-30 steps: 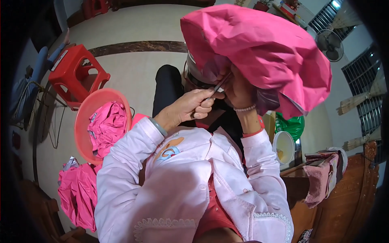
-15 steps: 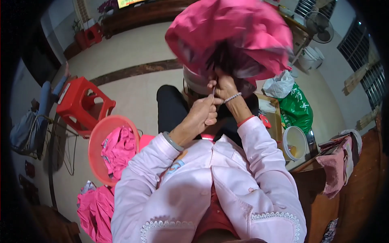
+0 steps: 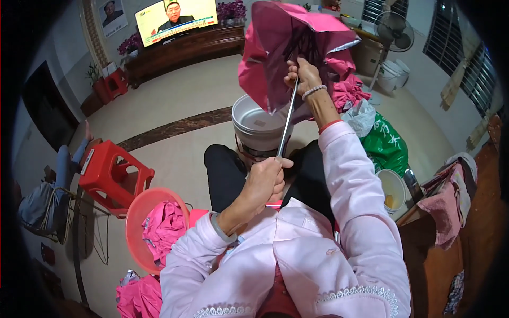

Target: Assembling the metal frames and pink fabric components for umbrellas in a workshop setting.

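Observation:
In front of me is a pink umbrella [image 3: 270,58] with a silvery underside, its cloth loose and half folded around dark ribs. Its thin metal shaft [image 3: 288,119] slants down toward my lap. My left hand [image 3: 263,183] is closed around the shaft's lower end. Higher up, where the ribs gather, my right hand [image 3: 306,75] grips the umbrella with bent fingers; the part under those fingers is hidden. Below the cloth, a white bucket [image 3: 241,123] stands between my knees.
At my left, an orange-pink basin [image 3: 139,241] holds pink cloth, and more pink cloth [image 3: 140,298] lies below it. Beyond is a red stool [image 3: 108,172]. A green bag [image 3: 387,143], a white tub [image 3: 391,191] and a standing fan [image 3: 393,32] are on the right. Another person's legs [image 3: 63,169] show far left.
My right hand has moved up and away from my left, and a long stretch of metal shaft now shows between them. The umbrella cloth has risen and narrowed, uncovering the bucket.

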A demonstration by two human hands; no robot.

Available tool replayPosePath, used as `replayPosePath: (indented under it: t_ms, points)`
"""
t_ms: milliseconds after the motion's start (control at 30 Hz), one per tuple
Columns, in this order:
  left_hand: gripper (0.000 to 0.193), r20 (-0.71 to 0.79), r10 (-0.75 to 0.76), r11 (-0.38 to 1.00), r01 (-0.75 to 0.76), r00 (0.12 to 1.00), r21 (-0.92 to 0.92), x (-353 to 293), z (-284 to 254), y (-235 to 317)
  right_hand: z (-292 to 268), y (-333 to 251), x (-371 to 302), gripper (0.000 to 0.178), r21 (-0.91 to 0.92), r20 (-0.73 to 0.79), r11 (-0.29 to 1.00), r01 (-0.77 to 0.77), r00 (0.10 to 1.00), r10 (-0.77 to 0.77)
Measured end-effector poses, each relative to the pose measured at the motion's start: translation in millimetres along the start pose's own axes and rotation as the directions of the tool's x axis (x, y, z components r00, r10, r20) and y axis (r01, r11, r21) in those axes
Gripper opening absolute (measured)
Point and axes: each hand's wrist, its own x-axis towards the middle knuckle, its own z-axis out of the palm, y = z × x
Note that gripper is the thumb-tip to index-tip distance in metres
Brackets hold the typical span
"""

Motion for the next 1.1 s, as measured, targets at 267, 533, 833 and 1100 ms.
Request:
replayPosePath:
  t_ms: [267, 533, 833, 1100]
  points:
    - [0.028, -0.022, 0.077, 0.979, -0.072, 0.997, 0.192, 0.8, -9.9, -14.2, 7.7, -12.3, -48.9, 0.030, 0.133, 0.151, 0.985, 0.108, 0.980, -0.128]
    - [0.025, 0.094, -0.115, 0.985, 0.126, 0.989, -0.119, -4.2, 11.5, -1.8, -37.0, 23.4, 3.1, 0.023, 0.165, -0.132, 0.983, -0.078, 0.986, 0.100]
    - [0.028, 0.028, 0.040, 0.999, -0.041, 0.999, 0.025, -8.1, 34.7, 7.5, 8.2, -37.5, 0.5, 0.020, -0.086, -0.080, 0.978, 0.191, 0.977, -0.198]
    - [0.031, -0.010, 0.085, 0.988, -0.082, 0.996, 0.134, -19.1, 26.1, -3.8, 23.2, -52.3, 4.5, 0.021, -0.077, 0.102, 0.973, 0.216, 0.973, -0.208]
